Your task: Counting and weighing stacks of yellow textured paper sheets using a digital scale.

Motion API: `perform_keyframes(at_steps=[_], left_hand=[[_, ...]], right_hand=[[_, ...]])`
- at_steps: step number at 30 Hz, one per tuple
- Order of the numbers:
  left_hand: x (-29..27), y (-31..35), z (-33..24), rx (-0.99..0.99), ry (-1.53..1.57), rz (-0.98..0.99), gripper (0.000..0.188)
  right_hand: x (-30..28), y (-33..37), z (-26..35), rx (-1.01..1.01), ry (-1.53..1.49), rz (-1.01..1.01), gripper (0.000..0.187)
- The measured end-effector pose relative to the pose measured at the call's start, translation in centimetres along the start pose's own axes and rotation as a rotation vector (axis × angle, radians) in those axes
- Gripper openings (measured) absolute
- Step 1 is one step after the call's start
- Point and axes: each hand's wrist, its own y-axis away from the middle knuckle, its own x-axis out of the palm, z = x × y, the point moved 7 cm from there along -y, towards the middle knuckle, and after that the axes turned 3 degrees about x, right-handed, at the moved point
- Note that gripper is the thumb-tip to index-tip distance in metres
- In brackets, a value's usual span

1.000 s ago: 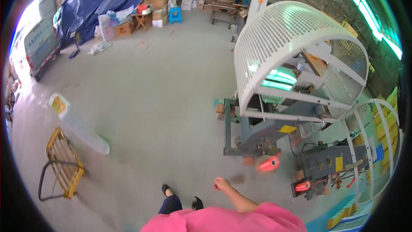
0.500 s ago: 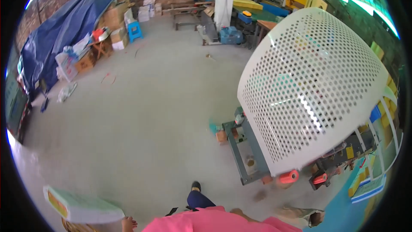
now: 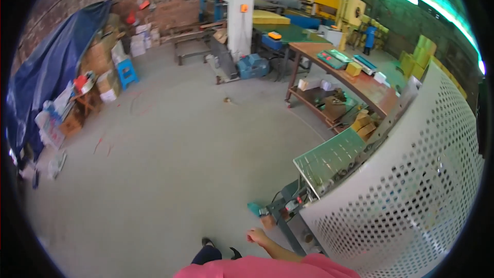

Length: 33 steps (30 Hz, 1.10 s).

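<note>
My right hand [image 3: 256,236] is in front of my pink top, its forearm crossing from the right. Its fingers look curled in, and nothing shows in them. Just beyond the hand is the dark green-grey metal frame [image 3: 285,221] of a machine. A large white perforated metal cover [image 3: 391,195] curves over the machine at the right, and a greenish clear panel [image 3: 329,159] is fixed beside it. Hand and frame appear apart. My left hand is out of view.
A brown workbench [image 3: 355,74] holding several small boxes stands beyond the machine. Farther off are a white pillar [image 3: 240,15], a blue motor-like unit [image 3: 252,65] and a person in blue [image 3: 369,38]. Along the left lie a blue tarp [image 3: 56,67], cartons and a blue stool [image 3: 126,73].
My view has shifted forward and right; the perforated cover now sits lower at the right. My right hand has come into view. My left hand and the pale box near it have left it.
</note>
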Motion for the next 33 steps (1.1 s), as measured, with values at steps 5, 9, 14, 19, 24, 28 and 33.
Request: perform_keyframes(at_steps=[5, 9, 14, 19, 24, 28, 33], left_hand=[[1.1, -11.4, -16.3, 0.021, -0.139, 0.078, 0.013], [1.5, -21.8, -30.6, 0.108, -0.267, 0.120, 0.013], [5.8, -32.7, -56.2, 0.681, -0.632, 0.350, 0.015], [15.8, -42.3, -74.9, 0.320, -0.318, 0.150, 0.020], [28.1, -41.3, -85.8, 0.347, -0.227, 0.388, 0.026], [36.3, -39.0, -92.1, 0.232, -0.121, 0.366, 0.029], [45.9, -42.5, -104.9, 0.268, -0.117, 0.380, 0.030]], right_hand=[[0.0, -10.7, 15.5, -0.091, -0.086, -0.119, 0.019], [-1.6, -14.7, 20.5, 0.073, -0.208, -0.038, 0.020], [-4.7, -18.4, 24.6, 0.189, -0.541, -0.226, 0.024], [-13.6, -24.7, 26.7, 0.247, -0.689, -0.367, 0.023], [-25.0, -34.5, 36.1, 0.232, -0.615, -0.388, 0.023], [-35.2, -41.6, 49.4, 0.158, -0.386, -0.376, 0.022], [-44.6, -51.4, 63.3, -0.080, -0.412, -0.280, 0.020]])
